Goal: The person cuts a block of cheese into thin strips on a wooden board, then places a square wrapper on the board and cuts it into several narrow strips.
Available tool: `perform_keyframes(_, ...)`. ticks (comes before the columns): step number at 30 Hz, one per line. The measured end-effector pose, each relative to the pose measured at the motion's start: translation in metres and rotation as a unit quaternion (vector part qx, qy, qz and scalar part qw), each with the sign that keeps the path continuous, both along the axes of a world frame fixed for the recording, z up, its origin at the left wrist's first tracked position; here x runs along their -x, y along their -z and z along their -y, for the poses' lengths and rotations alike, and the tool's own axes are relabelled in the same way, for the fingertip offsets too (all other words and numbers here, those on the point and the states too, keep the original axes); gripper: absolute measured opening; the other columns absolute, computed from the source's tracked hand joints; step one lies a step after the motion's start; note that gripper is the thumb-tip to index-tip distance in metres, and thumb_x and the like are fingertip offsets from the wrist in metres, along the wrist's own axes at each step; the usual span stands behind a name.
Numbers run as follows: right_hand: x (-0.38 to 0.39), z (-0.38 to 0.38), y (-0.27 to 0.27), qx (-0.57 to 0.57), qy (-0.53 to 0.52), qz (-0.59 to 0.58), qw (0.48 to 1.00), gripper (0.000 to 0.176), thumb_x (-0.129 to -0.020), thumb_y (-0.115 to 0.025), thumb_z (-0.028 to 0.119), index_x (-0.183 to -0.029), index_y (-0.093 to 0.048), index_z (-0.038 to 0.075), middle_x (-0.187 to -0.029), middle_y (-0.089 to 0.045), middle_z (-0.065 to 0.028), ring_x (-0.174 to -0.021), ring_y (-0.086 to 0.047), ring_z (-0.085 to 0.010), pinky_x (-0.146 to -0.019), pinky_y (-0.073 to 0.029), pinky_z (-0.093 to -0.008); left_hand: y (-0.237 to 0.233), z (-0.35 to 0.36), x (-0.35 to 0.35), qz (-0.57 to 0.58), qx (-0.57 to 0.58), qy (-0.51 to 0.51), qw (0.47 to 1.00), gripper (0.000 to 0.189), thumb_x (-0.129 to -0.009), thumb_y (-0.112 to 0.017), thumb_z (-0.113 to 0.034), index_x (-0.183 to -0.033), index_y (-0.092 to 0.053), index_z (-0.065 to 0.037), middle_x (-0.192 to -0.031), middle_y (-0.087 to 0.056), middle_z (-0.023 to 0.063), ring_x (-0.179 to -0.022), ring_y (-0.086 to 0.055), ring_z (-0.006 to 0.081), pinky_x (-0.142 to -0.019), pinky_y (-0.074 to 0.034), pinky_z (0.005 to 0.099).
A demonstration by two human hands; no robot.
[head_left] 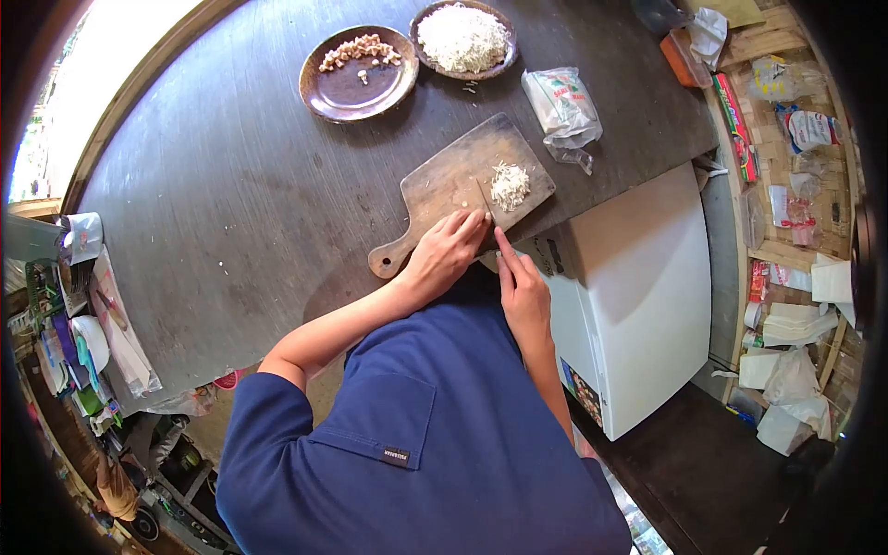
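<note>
A wooden cutting board (435, 190) with a handle lies near the table's edge. On its right part sits a small heap of finely cut white strips (510, 187). My left hand (449, 248) rests on the board with its fingers bent and pressed together; what they hold is hidden beneath them. My right hand (524, 289) grips a knife (485, 194), index finger stretched along it. The thin blade lies over the board, between my left fingertips and the white heap. A few tiny pale bits are on the wood beside my left hand.
On the dark table (231, 203) stand a brown plate (356, 100) with small brownish pieces and a bowl (507, 69) heaped with white shreds. A plastic-wrapped package (564, 106) lies right of them. A white appliance (647, 305) stands beside the table, below its edge.
</note>
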State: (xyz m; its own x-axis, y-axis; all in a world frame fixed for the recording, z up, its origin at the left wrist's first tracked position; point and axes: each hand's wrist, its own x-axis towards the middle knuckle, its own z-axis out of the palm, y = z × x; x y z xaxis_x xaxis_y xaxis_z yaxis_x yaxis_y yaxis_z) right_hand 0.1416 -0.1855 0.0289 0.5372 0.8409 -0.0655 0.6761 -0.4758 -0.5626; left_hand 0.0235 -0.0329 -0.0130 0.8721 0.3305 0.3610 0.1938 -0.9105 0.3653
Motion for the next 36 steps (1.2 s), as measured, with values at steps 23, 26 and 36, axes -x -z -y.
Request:
perform_keyframes(23, 0.013, 0.034, -0.011, 0.017, 0.031, -0.017, 0.999, 0.048, -0.109, -0.063, 0.022, -0.155, -0.061, 0.035, -0.085, -0.059, -0.0123, -0.071, -0.063, -0.0351, -0.066, -0.053, -0.047, 0.01, -0.003, -0.001, 0.043, 0.006, -0.002, 0.999, 0.046, -0.086, -0.076, -0.011, -0.129, -0.069, 0.003, -0.127, -0.062, 0.0091, -0.115, -0.063, 0.0249, -0.098, -0.058, 0.0336)
perform_keyframes(26, 0.011, 0.024, -0.002, 0.002, 0.04, -0.005, 0.999, 0.047, -0.109, -0.063, 0.022, -0.154, -0.061, 0.036, -0.085, -0.059, -0.012, -0.071, -0.063, -0.0352, -0.066, -0.053, -0.0471, 0.009, -0.003, -0.001, 0.038, -0.006, -0.002, 0.999, 0.045, -0.086, -0.076, -0.011, -0.128, -0.07, 0.003, -0.126, -0.063, 0.0094, -0.114, -0.064, 0.0249, -0.098, -0.058, 0.0337)
perform_keyframes(36, 0.013, 0.032, -0.007, 0.019, 0.027, -0.012, 0.999, 0.048, -0.109, -0.063, 0.022, -0.155, -0.06, 0.036, -0.086, -0.06, -0.0118, -0.072, -0.063, -0.0355, -0.067, -0.054, -0.0472, 0.008, -0.005, 0.0, 0.059, 0.009, 0.003, 0.998, 0.04, -0.088, -0.075, -0.011, -0.125, -0.071, 0.003, -0.125, -0.064, 0.0102, -0.112, -0.065, 0.0265, -0.098, -0.058, 0.0345)
